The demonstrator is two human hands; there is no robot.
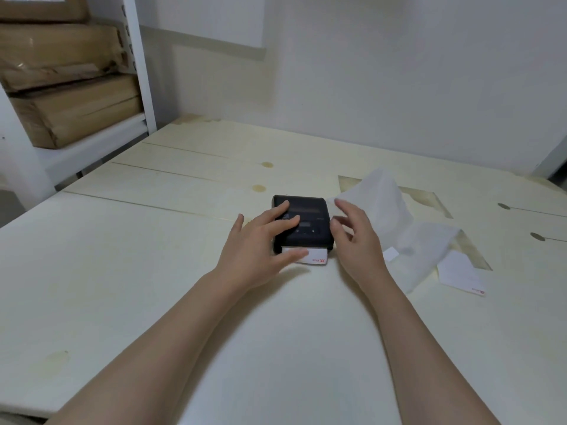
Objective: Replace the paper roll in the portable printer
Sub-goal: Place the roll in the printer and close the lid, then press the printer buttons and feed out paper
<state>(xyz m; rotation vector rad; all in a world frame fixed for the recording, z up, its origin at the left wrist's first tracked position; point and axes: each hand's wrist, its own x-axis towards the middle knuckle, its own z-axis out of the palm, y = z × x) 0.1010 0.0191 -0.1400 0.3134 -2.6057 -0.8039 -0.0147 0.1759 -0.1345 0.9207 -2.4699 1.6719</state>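
Observation:
A small black portable printer (306,220) lies flat on the pale wooden table (153,271), lid closed. A short white paper strip with a red mark (316,257) sticks out of its near edge. My left hand (260,243) rests with spread fingers on the printer's left side and over the strip's left part. My right hand (357,237) hovers just beside the printer's right side, fingers apart, holding nothing. A long loose band of white paper (399,222) curls on the table to the right, ending in a piece with a red mark (460,274).
A white metal shelf (138,72) with stacked brown cardboard boxes (70,108) stands at the back left. A white wall (399,72) runs behind the table. A small white paper scrap (390,254) lies next to my right wrist.

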